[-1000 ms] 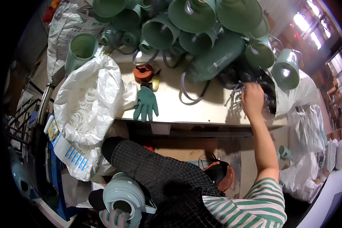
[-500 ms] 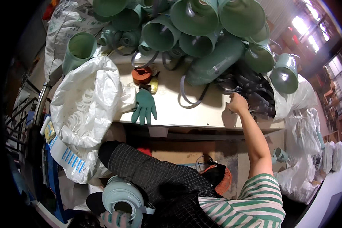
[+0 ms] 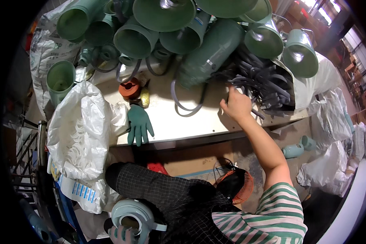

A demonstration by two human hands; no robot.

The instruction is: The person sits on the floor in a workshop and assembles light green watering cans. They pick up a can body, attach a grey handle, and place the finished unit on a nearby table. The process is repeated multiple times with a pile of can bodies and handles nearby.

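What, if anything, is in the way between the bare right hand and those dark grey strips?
Nothing visible: the right hand is at the near left edge of the dark grey strips.

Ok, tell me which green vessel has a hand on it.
The pale blue-green round vessel at the lower edge: the gloved left hand is on it, while no hand touches the other green vessels.

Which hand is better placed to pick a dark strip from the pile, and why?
The right hand, most likely: it is over the table, close beside the dark strips. The gloved left hand is down at the pale green vessel, farther away.
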